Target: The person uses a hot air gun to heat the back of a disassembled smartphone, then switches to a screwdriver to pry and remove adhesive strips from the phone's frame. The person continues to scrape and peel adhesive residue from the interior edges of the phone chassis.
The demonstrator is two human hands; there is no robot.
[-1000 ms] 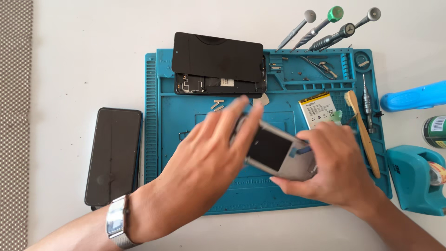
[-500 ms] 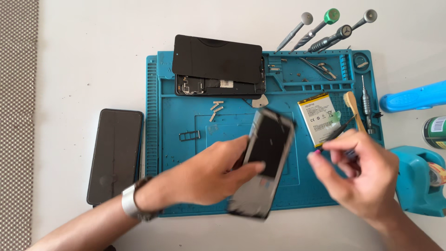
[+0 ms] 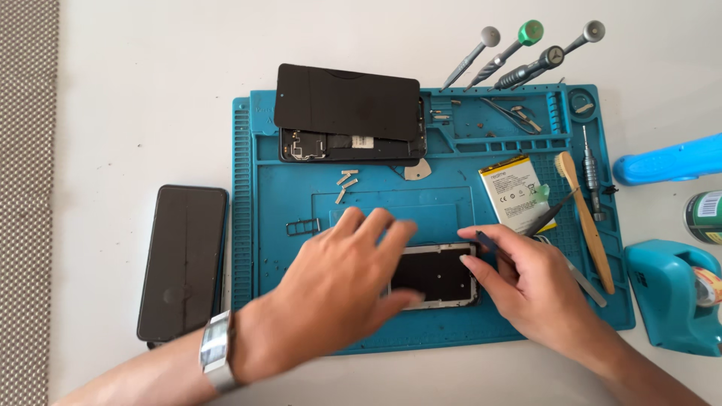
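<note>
A white tabletop [image 3: 135, 90] carries a blue silicone repair mat [image 3: 263, 225] with ridged edges and small compartments along its top; a strip of grey woven fabric [image 3: 26, 188] runs down the far left. On the mat's upper part lies an opened black phone body [image 3: 350, 143] with a dark panel resting over it, and to the mat's left a separate black phone [image 3: 183, 259] lies face up on the table. A yellow-and-white flat battery [image 3: 515, 192] sits on the mat's right side, next to a wooden-handled brush [image 3: 587, 218]. The left hand [image 3: 338, 297], fingers spread and loosely flat, presses on the left part of a silver-framed dark phone panel [image 3: 440, 274] lying flat at the mat's lower middle. The right hand [image 3: 523, 289] pinches a thin dark tool [image 3: 489, 244] just beside the panel's upper right corner.
</note>
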